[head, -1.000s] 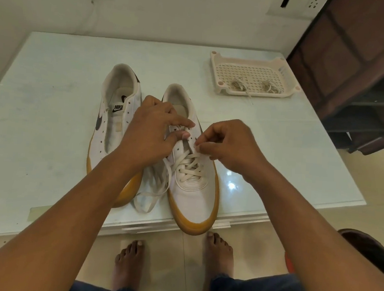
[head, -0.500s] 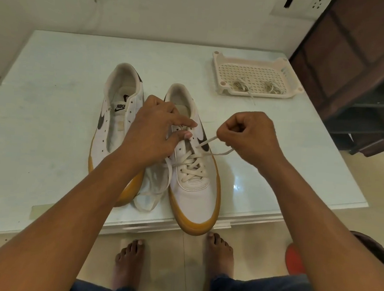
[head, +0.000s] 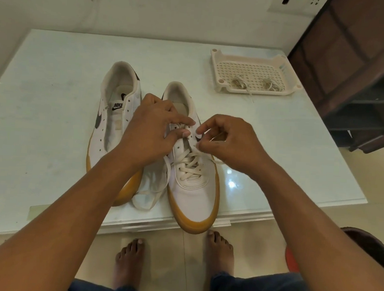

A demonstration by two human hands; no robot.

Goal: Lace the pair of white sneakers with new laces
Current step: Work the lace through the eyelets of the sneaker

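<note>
left hand [head: 151, 131] gripping sneaker [head: 196, 195], right [head: 229, 145] pinching lace [head: 189, 165]

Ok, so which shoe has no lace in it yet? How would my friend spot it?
On the pale table, two white sneakers with tan soles stand side by side. The unlaced sneaker is the one on the person's left. Its eyelets are empty and a black logo shows on its tongue, while the half-laced sneaker beside it has a cream lace crossed through it.
</note>
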